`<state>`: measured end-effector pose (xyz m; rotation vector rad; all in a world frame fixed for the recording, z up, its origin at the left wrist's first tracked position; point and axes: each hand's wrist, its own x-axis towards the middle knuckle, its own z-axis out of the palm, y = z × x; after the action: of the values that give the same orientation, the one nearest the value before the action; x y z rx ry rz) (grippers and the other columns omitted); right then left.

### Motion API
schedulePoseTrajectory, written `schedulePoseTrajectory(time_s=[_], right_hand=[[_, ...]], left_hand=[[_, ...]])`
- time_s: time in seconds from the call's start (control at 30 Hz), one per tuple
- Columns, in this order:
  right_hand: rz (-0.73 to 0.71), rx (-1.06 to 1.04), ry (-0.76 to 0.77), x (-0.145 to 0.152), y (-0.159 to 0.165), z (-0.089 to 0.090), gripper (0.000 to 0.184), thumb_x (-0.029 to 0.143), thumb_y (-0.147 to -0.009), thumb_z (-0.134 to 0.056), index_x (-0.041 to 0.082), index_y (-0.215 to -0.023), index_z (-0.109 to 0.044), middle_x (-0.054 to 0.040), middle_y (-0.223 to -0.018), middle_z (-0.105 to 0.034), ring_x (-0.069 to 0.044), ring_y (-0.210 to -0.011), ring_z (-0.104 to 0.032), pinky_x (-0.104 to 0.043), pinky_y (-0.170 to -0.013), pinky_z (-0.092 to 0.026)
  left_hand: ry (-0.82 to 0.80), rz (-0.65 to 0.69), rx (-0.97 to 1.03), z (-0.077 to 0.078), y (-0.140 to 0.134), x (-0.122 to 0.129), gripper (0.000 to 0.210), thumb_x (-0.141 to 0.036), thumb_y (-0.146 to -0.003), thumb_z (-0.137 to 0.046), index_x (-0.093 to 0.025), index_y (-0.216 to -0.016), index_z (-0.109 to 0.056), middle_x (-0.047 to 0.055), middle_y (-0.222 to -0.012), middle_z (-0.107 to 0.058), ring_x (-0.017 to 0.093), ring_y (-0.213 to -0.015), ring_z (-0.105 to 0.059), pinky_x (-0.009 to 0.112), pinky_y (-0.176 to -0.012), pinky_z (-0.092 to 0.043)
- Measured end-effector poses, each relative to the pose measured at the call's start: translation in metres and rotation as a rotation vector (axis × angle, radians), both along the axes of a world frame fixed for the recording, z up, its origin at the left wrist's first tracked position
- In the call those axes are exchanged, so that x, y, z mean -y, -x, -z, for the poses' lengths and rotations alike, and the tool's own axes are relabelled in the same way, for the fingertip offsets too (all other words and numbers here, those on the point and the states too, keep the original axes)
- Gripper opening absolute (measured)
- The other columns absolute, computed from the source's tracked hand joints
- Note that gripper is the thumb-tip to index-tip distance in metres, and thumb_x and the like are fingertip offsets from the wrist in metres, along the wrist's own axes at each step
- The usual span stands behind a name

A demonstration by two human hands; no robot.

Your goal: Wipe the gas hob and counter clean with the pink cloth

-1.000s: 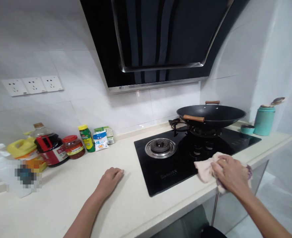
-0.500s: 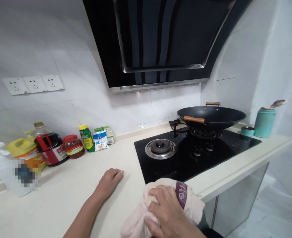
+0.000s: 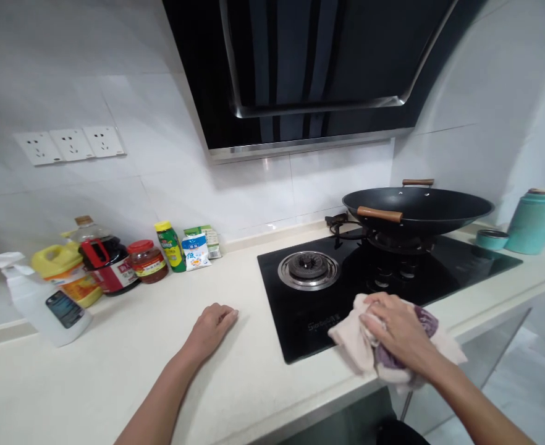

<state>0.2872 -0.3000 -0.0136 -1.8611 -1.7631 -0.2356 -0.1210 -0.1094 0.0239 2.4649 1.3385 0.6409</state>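
My right hand (image 3: 395, 327) grips a bunched pale pink towel (image 3: 353, 337) with a purple band. The towel lies over the front edge of the black glass gas cooktop (image 3: 295, 334), and part of it hangs past the counter's edge. On the white countertop (image 3: 240, 383), left of the cooktop, rests my left hand (image 3: 210, 330); its fingers are curled in and it holds nothing. A round burner (image 3: 308, 270) sits behind and left of the towel. Over the right burner stands a black wok (image 3: 421, 207) with wooden handles.
Along the wall at left stand a white spray bottle (image 3: 45, 303), a yellow jug (image 3: 63, 266), a dark sauce bottle (image 3: 110, 262), a red-lidded jar (image 3: 147, 262), a green bottle (image 3: 170, 247) and seasoning packets (image 3: 196, 252). A teal canister (image 3: 534, 222) and small teal bowl (image 3: 492, 239) are at right; a range hood (image 3: 323, 74) hangs above.
My right hand has carried the towel rightward and forward along the cooktop's front edge. My left hand stays on the counter. The view has shifted slightly.
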Motion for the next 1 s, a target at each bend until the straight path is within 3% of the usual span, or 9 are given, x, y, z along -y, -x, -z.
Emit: schedulePoseTrajectory(time_s=[0.2, 0.3, 0.4, 0.5, 0.73, 0.9, 1.0], right_hand=[[0.473, 0.107, 0.069, -0.014, -0.09, 0.003, 0.047, 0.055, -0.098, -0.038, 0.025, -0.101, -0.074, -0.0119, -0.123, -0.06, -0.033, -0.1, -0.056, -0.046, -0.083, -0.043], [0.557, 0.107, 0.09, -0.02, -0.105, 0.001, 0.048, 0.058, -0.098, -0.038, 0.026, -0.104, -0.073, -0.0118, -0.126, -0.059, -0.035, -0.104, -0.055, -0.048, -0.084, -0.043], [0.588, 0.132, 0.108, -0.022, -0.095, 0.001, 0.044, 0.053, -0.099, -0.039, 0.024, -0.11, -0.071, -0.0131, -0.129, -0.056, -0.037, -0.109, -0.053, -0.052, -0.086, -0.042], [0.494, 0.174, 0.137, -0.019, -0.065, 0.001, 0.042, 0.049, -0.099, -0.039, 0.022, -0.112, -0.068, -0.0146, -0.128, -0.055, -0.037, -0.11, -0.051, -0.055, -0.087, -0.042], [-0.041, 0.159, 0.062, -0.024, 0.026, -0.005, 0.028, 0.044, -0.096, -0.048, 0.024, -0.106, -0.065, -0.0106, -0.134, -0.053, -0.031, -0.112, -0.049, -0.05, -0.092, -0.041], [-0.252, 0.11, 0.097, -0.053, 0.033, -0.014, 0.026, 0.046, -0.097, -0.05, 0.025, -0.106, -0.061, -0.008, -0.13, -0.054, -0.028, -0.112, -0.049, -0.046, -0.096, -0.039], [-0.255, 0.112, 0.121, -0.078, 0.023, -0.015, 0.032, 0.051, -0.099, -0.045, 0.025, -0.109, -0.061, -0.0088, -0.131, -0.053, -0.027, -0.113, -0.049, -0.046, -0.097, -0.039]], left_hand=[[-0.008, -0.004, -0.02, 0.0, 0.001, 0.0, 0.046, -0.057, -0.095, -0.042, -0.022, -0.09, -0.072, 0.007, -0.092, -0.068, 0.028, -0.095, -0.062, 0.039, -0.086, -0.046], [0.01, -0.016, -0.015, 0.0, 0.001, 0.001, 0.045, -0.058, -0.094, -0.043, -0.024, -0.095, -0.072, 0.008, -0.096, -0.068, 0.028, -0.099, -0.061, 0.04, -0.088, -0.046], [0.016, -0.018, -0.027, 0.0, -0.001, 0.002, 0.045, -0.058, -0.093, -0.042, -0.024, -0.095, -0.072, 0.008, -0.096, -0.068, 0.029, -0.1, -0.061, 0.041, -0.09, -0.045], [0.014, -0.025, -0.033, 0.0, -0.003, 0.004, 0.046, -0.058, -0.092, -0.042, -0.024, -0.094, -0.072, 0.009, -0.096, -0.067, 0.03, -0.101, -0.061, 0.043, -0.092, -0.045], [0.023, -0.026, -0.018, -0.004, -0.004, 0.009, 0.046, -0.058, -0.092, -0.042, -0.024, -0.095, -0.072, 0.009, -0.099, -0.068, 0.031, -0.103, -0.06, 0.044, -0.094, -0.045], [0.016, -0.019, -0.018, -0.006, -0.004, 0.013, 0.046, -0.057, -0.092, -0.043, -0.023, -0.095, -0.072, 0.01, -0.097, -0.068, 0.03, -0.101, -0.061, 0.044, -0.093, -0.046], [0.004, -0.023, -0.008, -0.006, -0.005, 0.013, 0.043, -0.056, -0.091, -0.046, -0.023, -0.094, -0.073, 0.01, -0.097, -0.068, 0.03, -0.1, -0.061, 0.044, -0.093, -0.046]])
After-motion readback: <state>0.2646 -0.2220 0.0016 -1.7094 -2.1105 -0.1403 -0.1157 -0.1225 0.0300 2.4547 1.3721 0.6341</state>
